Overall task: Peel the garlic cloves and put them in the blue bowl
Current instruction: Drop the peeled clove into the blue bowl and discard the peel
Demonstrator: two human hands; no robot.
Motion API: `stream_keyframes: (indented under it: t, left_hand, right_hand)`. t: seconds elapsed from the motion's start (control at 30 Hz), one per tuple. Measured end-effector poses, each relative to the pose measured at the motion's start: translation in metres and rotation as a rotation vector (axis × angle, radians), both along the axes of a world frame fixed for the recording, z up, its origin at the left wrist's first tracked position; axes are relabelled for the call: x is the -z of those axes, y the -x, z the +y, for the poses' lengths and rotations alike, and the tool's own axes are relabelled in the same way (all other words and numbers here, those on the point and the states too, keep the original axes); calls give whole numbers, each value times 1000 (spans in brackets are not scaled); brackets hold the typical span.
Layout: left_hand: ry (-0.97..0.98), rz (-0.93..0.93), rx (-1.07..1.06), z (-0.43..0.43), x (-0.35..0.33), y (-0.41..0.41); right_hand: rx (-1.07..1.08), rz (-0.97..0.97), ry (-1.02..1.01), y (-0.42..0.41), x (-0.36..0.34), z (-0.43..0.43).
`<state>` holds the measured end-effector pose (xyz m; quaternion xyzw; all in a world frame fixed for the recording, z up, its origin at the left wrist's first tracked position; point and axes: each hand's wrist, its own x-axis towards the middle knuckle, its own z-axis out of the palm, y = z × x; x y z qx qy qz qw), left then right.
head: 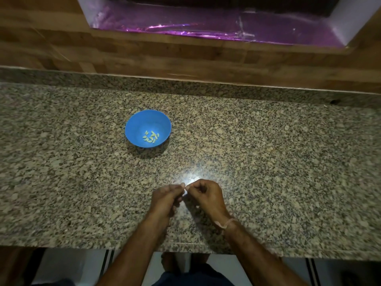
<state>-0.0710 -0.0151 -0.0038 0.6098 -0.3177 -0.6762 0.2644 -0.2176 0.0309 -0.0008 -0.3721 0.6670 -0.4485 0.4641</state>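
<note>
A blue bowl [134, 125] stands on the granite counter, with several pale peeled garlic cloves [151, 136] lying in its bottom. Nearer the counter's front edge, my left hand [166, 198] and my right hand [207, 196] meet fingertip to fingertip. Between them they pinch one small whitish garlic clove [186, 190], mostly hidden by the fingers. Both hands have their fingers curled. The bowl is up and to the left of the hands, well apart from them.
The speckled granite counter [268, 162] stretches wide to both sides, its front edge [82, 247] just below my forearms. Behind it rises a wooden wall [144, 58] with a recess lined in shiny purple foil [206, 27]. A thread band circles my right wrist [225, 222].
</note>
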Motion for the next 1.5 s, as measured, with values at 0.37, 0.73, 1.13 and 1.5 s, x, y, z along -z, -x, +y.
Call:
stream_keyframes:
  t: [0.37,0.73,1.13,1.5]
  left_hand:
    - [771,-961,729,14,41,-52]
    - [743,-976,723,15,38,-48]
    - [709,-630,394,19,12,-30]
    - [489,-397,187,19,-19,-13]
  right_hand:
    - [-139,576,56,-13,26,7]
    - [-174,650,89,-16,22,6]
    - [-33,112,-99,-18,15,-2]
    - [58,-163,-60,-24,-2,13]
